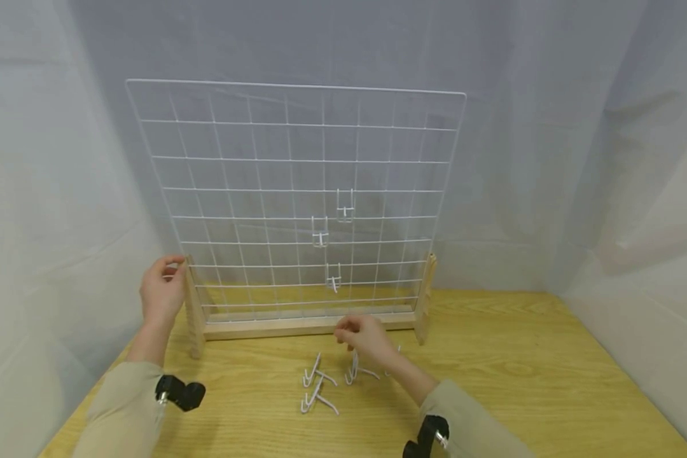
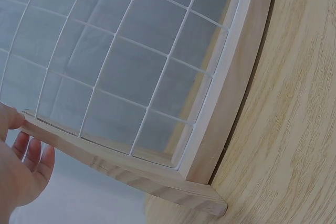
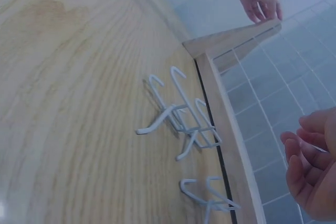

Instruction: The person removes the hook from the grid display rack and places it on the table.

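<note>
A white wire grid panel [image 1: 269,175] stands upright in a wooden stand [image 1: 298,326]. My left hand [image 1: 163,289] holds the top of the stand's left post, thumb and fingertips at its end; the left wrist view shows the fingers bent beside the wood [image 2: 89,156]. In front of the lower rail hovers my right hand [image 1: 366,337], fingers loosely bent with nothing between them. Three white wire hooks hang on the grid: an upper one [image 1: 345,207], a middle one [image 1: 320,234] and a lower one [image 1: 333,278]. Below my right hand lie several loose white hooks [image 3: 181,108].
The yellow wood-grain table [image 1: 509,375] carries the stand and loose hooks. One loose hook [image 1: 399,350] is partly hidden behind my right wrist. White sheeting [image 1: 555,191] hangs behind and at both sides. A black wrist mount [image 1: 180,392] sits on my left sleeve.
</note>
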The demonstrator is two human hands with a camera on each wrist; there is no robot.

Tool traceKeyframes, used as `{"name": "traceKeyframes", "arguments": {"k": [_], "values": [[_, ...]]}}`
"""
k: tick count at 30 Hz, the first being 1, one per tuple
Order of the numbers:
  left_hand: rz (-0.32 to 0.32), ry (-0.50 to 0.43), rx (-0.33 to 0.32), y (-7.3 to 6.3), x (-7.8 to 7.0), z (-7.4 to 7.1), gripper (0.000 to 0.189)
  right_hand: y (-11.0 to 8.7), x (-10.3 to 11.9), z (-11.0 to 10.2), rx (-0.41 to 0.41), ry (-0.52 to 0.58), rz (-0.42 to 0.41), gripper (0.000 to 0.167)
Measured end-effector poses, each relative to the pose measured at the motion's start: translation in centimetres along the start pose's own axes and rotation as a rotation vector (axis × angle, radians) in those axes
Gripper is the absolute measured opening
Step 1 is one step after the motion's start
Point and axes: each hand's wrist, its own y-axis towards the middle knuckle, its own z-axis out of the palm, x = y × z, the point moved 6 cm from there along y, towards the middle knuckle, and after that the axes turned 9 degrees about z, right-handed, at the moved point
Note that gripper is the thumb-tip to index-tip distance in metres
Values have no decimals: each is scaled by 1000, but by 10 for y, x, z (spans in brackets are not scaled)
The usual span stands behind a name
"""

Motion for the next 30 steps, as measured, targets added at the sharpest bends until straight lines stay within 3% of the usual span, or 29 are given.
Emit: {"name": "traceKeyframes", "arguments": {"k": [8, 30], "values": [[5, 1, -13, -1, 0, -1, 28, 10, 5, -15, -44, 21, 47, 19], [13, -3, -9, -1, 0, -1, 28, 42, 23, -34, -167, 141, 40, 21]]}}
